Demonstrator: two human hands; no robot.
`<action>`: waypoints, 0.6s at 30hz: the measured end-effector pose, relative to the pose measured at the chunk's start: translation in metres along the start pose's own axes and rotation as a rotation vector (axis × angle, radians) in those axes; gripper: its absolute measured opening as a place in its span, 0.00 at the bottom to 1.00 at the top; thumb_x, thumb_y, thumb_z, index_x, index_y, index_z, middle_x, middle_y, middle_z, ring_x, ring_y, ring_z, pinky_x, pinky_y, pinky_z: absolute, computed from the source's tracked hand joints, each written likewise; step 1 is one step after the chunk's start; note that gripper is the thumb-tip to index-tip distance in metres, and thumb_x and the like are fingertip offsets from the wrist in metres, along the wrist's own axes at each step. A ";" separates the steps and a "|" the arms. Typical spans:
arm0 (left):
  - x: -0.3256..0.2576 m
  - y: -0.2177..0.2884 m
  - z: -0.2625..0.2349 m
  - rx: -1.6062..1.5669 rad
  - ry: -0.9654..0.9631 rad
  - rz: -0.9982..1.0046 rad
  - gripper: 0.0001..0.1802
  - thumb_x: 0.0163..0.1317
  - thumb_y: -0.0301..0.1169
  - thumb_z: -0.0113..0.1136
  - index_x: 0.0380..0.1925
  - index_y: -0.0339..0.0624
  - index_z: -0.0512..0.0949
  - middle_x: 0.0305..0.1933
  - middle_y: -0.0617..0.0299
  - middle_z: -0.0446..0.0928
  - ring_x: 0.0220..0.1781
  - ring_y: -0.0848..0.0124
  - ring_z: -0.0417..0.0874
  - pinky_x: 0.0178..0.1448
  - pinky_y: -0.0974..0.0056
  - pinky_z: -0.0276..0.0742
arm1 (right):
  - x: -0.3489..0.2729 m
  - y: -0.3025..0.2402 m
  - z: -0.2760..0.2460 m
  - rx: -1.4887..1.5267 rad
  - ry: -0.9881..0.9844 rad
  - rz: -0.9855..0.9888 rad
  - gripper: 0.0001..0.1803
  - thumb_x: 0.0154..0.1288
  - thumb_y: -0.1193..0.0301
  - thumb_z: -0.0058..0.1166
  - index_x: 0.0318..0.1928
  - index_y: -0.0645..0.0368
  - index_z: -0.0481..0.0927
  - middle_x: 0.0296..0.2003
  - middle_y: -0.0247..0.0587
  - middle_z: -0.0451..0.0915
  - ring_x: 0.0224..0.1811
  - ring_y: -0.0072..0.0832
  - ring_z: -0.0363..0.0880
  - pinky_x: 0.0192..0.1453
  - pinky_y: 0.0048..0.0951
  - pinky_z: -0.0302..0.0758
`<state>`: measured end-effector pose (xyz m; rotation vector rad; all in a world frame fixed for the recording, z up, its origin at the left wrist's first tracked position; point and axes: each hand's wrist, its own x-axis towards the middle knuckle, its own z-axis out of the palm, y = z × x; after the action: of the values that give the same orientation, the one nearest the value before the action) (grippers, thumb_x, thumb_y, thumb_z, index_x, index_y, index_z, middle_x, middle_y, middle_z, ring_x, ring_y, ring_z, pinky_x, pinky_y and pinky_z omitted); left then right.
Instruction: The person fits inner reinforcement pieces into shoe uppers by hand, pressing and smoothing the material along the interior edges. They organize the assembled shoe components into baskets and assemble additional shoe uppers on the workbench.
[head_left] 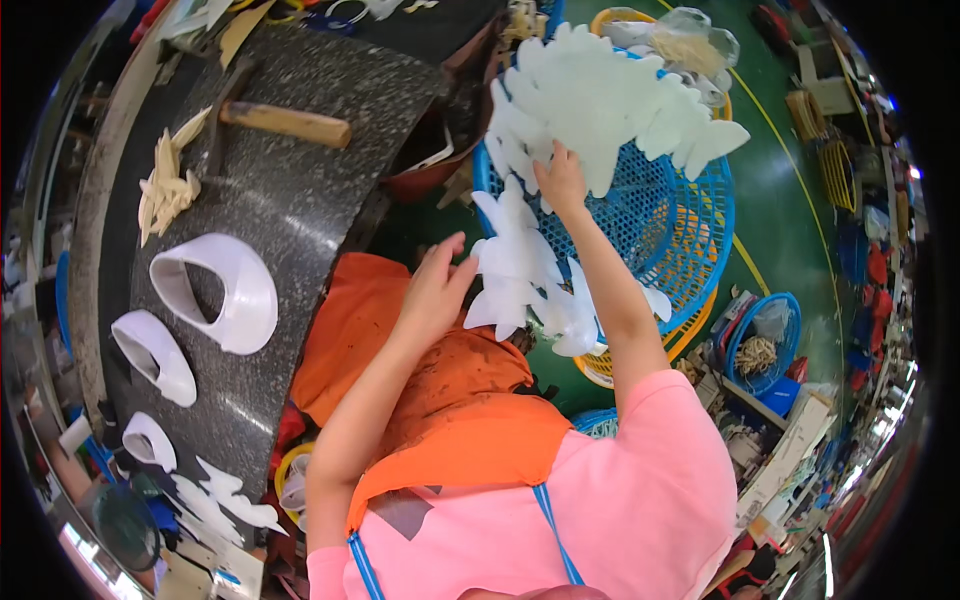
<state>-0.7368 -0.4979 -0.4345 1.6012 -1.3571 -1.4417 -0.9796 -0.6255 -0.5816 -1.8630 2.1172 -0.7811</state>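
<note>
Flat white cut pieces with pointed, lobed edges (575, 95) lie in a large overlapping pile on a blue plastic basket (715, 265). More such white pieces (515, 260) hang over the basket's near left side, close to my lap. My right hand (562, 182) reaches over the basket and touches the lower edge of the pile, fingers apart; its fingertips lie against the white material. Left of the nearer pieces, my left hand (438, 285) is held above the orange apron (430, 370), its fingers spread and nothing visible in them.
On the dark speckled worktop (310, 200) at left lie a wooden-handled hammer (285, 122), cream strips (168, 190) and several curved white collar-like pieces (240, 290). A yellow basket stands under the blue one. A smaller blue basket (790, 340) sits on the right.
</note>
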 end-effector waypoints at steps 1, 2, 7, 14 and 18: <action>0.033 -0.036 0.011 -0.074 -0.005 -0.112 0.25 0.63 0.40 0.57 0.53 0.33 0.72 0.47 0.47 0.78 0.50 0.59 0.79 0.54 0.61 0.72 | -0.005 0.001 -0.008 -0.084 -0.012 0.007 0.28 0.56 0.62 0.59 0.56 0.60 0.69 0.47 0.56 0.74 0.48 0.53 0.74 0.49 0.46 0.73; 0.056 -0.057 0.021 -0.148 -0.018 -0.225 0.27 0.63 0.42 0.57 0.53 0.30 0.71 0.46 0.46 0.79 0.49 0.59 0.80 0.53 0.60 0.73 | -0.013 0.006 -0.019 -0.173 -0.024 0.020 0.27 0.56 0.61 0.58 0.54 0.61 0.71 0.45 0.55 0.74 0.48 0.53 0.74 0.49 0.46 0.73; 0.056 -0.027 0.012 0.230 -0.138 -0.193 0.29 0.63 0.36 0.54 0.59 0.28 0.63 0.41 0.48 0.80 0.41 0.61 0.83 0.43 0.58 0.78 | -0.101 0.015 -0.143 0.252 -0.794 0.359 0.32 0.54 0.55 0.62 0.56 0.61 0.72 0.52 0.55 0.74 0.55 0.45 0.73 0.55 0.41 0.72; 0.002 0.052 0.049 -0.503 -0.294 -0.198 0.29 0.64 0.23 0.41 0.66 0.40 0.52 0.47 0.52 0.71 0.42 0.65 0.81 0.37 0.65 0.83 | -0.185 -0.064 -0.167 0.094 -0.397 -0.203 0.40 0.57 0.68 0.60 0.68 0.61 0.57 0.59 0.52 0.70 0.60 0.43 0.71 0.61 0.36 0.69; -0.005 0.097 0.047 -0.698 -0.475 -0.136 0.32 0.70 0.44 0.47 0.67 0.40 0.54 0.54 0.53 0.69 0.48 0.65 0.79 0.46 0.61 0.81 | -0.146 -0.046 -0.219 0.434 -0.333 0.012 0.20 0.66 0.74 0.46 0.58 0.61 0.73 0.49 0.43 0.78 0.48 0.28 0.78 0.52 0.27 0.73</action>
<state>-0.8098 -0.5136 -0.3568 0.9384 -0.8115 -2.1657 -1.0217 -0.4334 -0.4014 -1.6142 1.6041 -0.7868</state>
